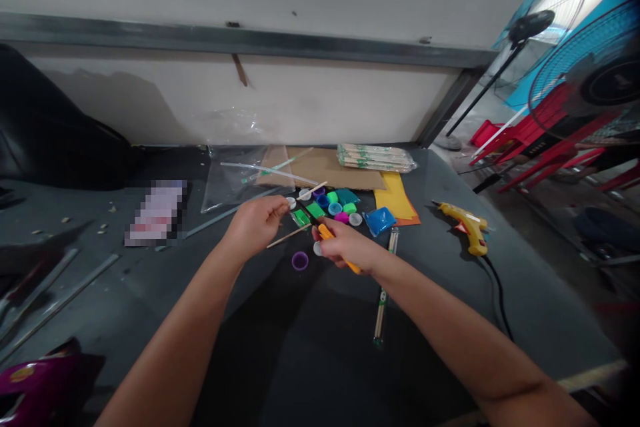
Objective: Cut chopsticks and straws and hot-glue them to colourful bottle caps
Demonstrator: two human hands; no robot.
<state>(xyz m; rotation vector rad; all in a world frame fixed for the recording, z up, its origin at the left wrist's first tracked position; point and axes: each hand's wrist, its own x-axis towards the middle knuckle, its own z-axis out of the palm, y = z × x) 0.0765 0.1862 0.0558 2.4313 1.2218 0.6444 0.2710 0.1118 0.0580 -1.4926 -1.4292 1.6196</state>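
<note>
My right hand (345, 247) grips orange-handled scissors (327, 237), their dark blades reaching toward my left hand (255, 227). The curled fingertips of my left hand are closed beside a white bottle cap (291, 203), but what they hold is hidden. A thin wooden skewer (287, 238) runs between my hands. Just beyond them lie several coloured bottle caps (335, 208) and green pieces (315, 210). A purple ring (300, 261) sits below on the dark table (310, 347). Nearby lies a wrapped stick (380, 313).
Behind the caps are cardboard (325, 167), a clear plastic bag (235, 177) and bundled chopsticks (375, 157). To the right are yellow paper (395, 199), a blue pouch (379, 221) and a yellow glue gun (465, 228) with a black cord. Red chairs (540, 133) stand beyond the table.
</note>
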